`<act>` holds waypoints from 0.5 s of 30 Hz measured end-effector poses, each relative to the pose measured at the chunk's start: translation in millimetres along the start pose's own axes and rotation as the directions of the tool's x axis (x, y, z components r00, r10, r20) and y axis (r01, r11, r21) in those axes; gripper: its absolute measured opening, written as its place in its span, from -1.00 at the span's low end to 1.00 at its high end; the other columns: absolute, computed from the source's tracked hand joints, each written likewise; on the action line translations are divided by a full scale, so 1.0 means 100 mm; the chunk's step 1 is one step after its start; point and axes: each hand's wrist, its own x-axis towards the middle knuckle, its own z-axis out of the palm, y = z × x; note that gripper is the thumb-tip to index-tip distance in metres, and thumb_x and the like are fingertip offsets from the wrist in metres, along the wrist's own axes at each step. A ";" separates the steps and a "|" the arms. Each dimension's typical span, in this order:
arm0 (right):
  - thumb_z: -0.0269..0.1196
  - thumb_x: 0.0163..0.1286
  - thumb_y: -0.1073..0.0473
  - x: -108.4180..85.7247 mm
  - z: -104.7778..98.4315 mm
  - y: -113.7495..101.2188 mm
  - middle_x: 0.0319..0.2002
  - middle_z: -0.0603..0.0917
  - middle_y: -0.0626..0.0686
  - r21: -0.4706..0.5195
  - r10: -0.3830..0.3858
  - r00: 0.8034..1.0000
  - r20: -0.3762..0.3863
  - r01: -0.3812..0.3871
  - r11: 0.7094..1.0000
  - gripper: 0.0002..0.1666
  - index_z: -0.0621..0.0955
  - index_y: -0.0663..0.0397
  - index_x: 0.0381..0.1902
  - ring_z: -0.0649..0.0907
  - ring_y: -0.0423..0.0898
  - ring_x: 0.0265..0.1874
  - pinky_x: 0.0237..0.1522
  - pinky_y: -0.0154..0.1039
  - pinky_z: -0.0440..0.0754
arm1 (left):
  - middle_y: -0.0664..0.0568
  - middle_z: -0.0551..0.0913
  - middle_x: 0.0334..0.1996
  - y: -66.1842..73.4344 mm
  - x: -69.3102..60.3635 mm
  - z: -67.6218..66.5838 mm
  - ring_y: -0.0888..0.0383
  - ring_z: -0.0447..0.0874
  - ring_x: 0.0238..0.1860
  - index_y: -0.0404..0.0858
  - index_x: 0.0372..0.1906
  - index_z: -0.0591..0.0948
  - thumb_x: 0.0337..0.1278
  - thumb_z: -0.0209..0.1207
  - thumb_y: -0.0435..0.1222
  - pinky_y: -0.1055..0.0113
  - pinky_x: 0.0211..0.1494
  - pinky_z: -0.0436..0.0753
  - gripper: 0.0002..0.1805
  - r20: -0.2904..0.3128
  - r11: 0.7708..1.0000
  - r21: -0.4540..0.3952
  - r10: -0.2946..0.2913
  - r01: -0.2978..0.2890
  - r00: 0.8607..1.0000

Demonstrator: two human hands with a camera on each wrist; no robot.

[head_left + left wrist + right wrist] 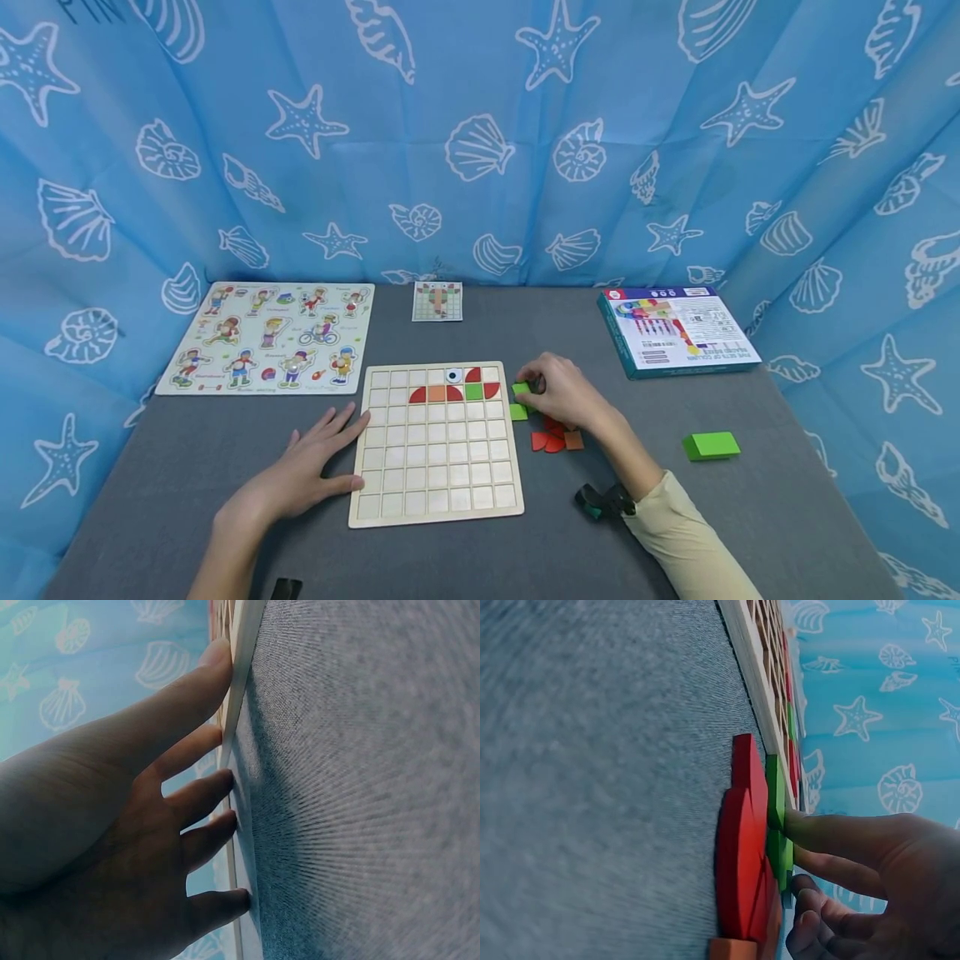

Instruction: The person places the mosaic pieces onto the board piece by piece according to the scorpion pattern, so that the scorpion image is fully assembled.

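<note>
A wooden grid board (pixel 435 522) lies on the grey table. Near its far edge sit red rounded pieces (pixel 417 395), an orange square (pixel 437 393), a green square (pixel 474 391) and an eye tile (pixel 453 376). My left hand (pixel 300 475) has its fingers spread, with thumb and fingertips against the board's left edge. Just past the right edge, my right hand (pixel 566 392) pinches a green square tile (pixel 521 389) between thumb and fingers. Another green tile (pixel 517 412) lies beside it. Red pieces (pixel 739 862) and an orange tile (pixel 733 950) are heaped nearer the right wrist.
A small pattern card (pixel 437 302) lies behind the board. To the far left is a picture puzzle board (pixel 270 337). A game box (pixel 678 332) lies at the back right, and a green block (pixel 711 446) sits on the right. A blue curtain (pixel 480 125) hangs behind the table.
</note>
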 end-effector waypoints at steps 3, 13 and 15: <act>0.54 0.38 0.13 0.00 -0.02 -0.02 -0.15 0.74 0.10 -0.002 0.023 1.000 0.003 -0.023 1.000 -0.77 0.82 0.13 -0.09 0.64 -0.10 -0.26 -0.21 -0.25 0.59 | -0.30 0.04 0.77 -0.03 0.01 0.01 -0.49 -0.21 0.76 0.01 0.75 0.24 0.22 0.48 0.12 -0.83 0.42 -0.26 0.07 -0.004 1.000 0.001 0.005 -0.005 1.000; 0.55 0.36 0.21 -0.01 -0.05 -0.04 -0.30 0.75 -0.02 0.056 -0.014 1.000 0.009 0.013 0.998 -0.85 0.78 0.07 -0.17 0.62 -0.22 -0.32 -0.22 -0.33 0.62 | -0.27 0.02 0.79 -0.09 0.02 0.02 -0.45 -0.22 0.77 0.06 0.76 0.21 0.23 0.45 0.17 -0.82 0.43 -0.25 0.08 0.002 1.000 0.009 0.011 -0.011 1.000; 0.53 0.38 0.24 -0.01 -0.05 -0.02 -0.31 0.74 -0.02 0.073 -0.040 0.999 0.012 0.039 0.997 -0.87 0.79 0.08 -0.16 0.62 -0.24 -0.34 -0.24 -0.36 0.62 | -0.25 0.01 0.79 -0.09 0.02 0.03 -0.43 -0.23 0.78 0.08 0.77 0.19 0.24 0.42 0.20 -0.82 0.43 -0.24 0.08 0.006 1.000 0.016 0.018 -0.018 1.000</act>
